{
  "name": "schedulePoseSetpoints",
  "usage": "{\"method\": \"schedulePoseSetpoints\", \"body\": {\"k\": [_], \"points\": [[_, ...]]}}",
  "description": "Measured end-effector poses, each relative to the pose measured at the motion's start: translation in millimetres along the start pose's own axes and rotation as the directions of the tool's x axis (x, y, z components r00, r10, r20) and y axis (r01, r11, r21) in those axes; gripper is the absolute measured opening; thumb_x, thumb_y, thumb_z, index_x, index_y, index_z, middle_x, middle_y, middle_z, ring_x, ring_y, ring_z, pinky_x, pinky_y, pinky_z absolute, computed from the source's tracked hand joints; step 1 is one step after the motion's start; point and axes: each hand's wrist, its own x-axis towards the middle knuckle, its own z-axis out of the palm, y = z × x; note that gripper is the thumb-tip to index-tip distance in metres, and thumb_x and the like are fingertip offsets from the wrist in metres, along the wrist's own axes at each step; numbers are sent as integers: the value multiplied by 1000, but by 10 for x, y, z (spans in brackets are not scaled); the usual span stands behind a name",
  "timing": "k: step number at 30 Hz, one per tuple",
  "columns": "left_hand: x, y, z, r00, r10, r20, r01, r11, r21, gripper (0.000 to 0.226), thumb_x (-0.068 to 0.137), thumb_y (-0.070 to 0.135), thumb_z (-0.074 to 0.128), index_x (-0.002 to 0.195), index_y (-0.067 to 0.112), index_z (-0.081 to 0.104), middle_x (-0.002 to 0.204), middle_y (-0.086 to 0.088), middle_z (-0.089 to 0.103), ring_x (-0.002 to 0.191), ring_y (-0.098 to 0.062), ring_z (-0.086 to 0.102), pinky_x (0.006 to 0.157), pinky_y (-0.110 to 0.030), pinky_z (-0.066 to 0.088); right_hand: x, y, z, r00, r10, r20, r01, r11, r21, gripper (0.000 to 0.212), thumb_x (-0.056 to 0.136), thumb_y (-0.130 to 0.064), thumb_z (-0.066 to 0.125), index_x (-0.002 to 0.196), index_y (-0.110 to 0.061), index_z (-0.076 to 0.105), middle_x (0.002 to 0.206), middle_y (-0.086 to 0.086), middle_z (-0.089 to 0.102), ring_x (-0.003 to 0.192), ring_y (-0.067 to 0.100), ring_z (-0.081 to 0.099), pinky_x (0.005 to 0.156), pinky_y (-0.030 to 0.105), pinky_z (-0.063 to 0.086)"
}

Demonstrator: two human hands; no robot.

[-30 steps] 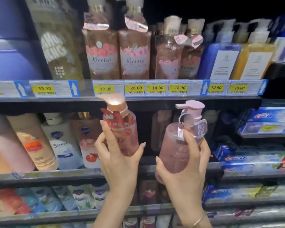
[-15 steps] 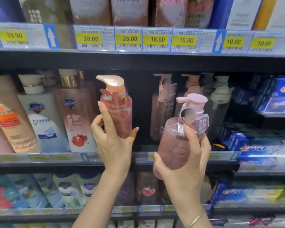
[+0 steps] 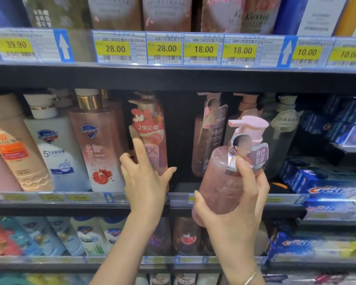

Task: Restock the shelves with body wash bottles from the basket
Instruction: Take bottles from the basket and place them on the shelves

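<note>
- Nearest to you, your right hand (image 3: 232,204) is wrapped round a round pink pump bottle (image 3: 228,182): thumb along its left side, fingers curled up its front toward the neck tag. You hold it upright in front of the middle shelf edge (image 3: 80,199), not yet on the shelf.
- A thin bracelet (image 3: 250,277) sits on your right wrist.
- Your left hand (image 3: 146,179) reaches further in, fingers spread. The index finger lies up the front of the Lux bottle (image 3: 150,138), the thumb is stretched out to the right near its base, and the other fingers bend at its left side. Whether you grip the bottle or only steady it, I cannot tell.
- That bottle stands upright on the middle shelf, just right of the rosy Safeguard bottle (image 3: 99,145), with a dark gap to its right.
- Beyond the gap stand more pink pump bottles (image 3: 210,134); far right are blue Crest boxes (image 3: 321,189).
- Above runs a strip of yellow price tags (image 3: 201,49), with further bottles on the top shelf.
</note>
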Motion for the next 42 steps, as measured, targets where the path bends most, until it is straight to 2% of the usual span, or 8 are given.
{"method": "schedulePoseSetpoints", "body": {"k": [6,10,20,26,29,33,36,42], "points": [[-79,-80,-104,997,43,64,-37,995,-94,125,67,38,83,141,43,-18,131,-13,36,113,-36,50,84,-50,50,-44,15,38,1000,19,15,-19,999,-33,103,54,-13,88,131,-50,30,146,6,30,132,-13,20,89,-8,21],[-94,-117,-141,997,57,43,-53,995,-84,124,70,36,81,141,46,-20,126,-11,39,102,-34,53,74,-47,51,-30,-8,36,1000,10,26,-8,999,-47,103,56,-13,88,132,-50,30,146,3,28,133,-7,23,91,-7,19],[-73,-109,-123,999,46,13,-46,999,-2,113,70,38,81,144,39,-4,126,-19,40,110,-38,50,71,-46,49,-77,-41,58,998,13,60,-6,993,-122,101,60,-18,86,134,-51,26,145,2,25,134,23,34,87,29,36],[-141,-128,-216,994,103,35,-104,995,5,116,70,53,71,147,38,-14,135,-19,38,116,-38,49,75,-49,51,-25,-82,88,999,-6,51,14,989,-148,101,61,-18,86,134,-52,24,145,2,25,135,16,29,86,31,37],[-233,-221,-342,971,230,-68,-229,973,18,97,76,51,67,152,20,15,132,-15,47,113,-33,53,71,-44,53,118,-146,104,999,-44,31,48,989,-143,100,63,-19,85,135,-52,24,146,5,27,136,21,31,87,30,37],[-282,-580,-380,918,324,-228,-306,945,113,51,86,40,64,126,10,58,119,-13,59,106,-30,57,78,-44,53,292,-258,149,995,-99,8,99,991,-86,95,67,-20,83,134,-52,23,147,7,27,140,21,28,97,22,31],[-306,-740,-361,933,315,-174,-288,944,162,41,85,43,60,108,11,69,112,-11,63,104,-31,58,85,-53,49,358,-281,236,987,-157,-35,153,984,-88,94,68,-20,83,133,-50,22,146,10,24,139,26,30,94,22,35],[-351,-760,-364,967,249,-63,-231,950,211,42,82,50,56,96,15,74,102,-7,67,96,-31,62,89,-64,41,432,-208,405,992,-128,-23,125,988,-91,91,69,-21,83,131,-50,22,148,11,22,141,24,25,96,29,33]]}}
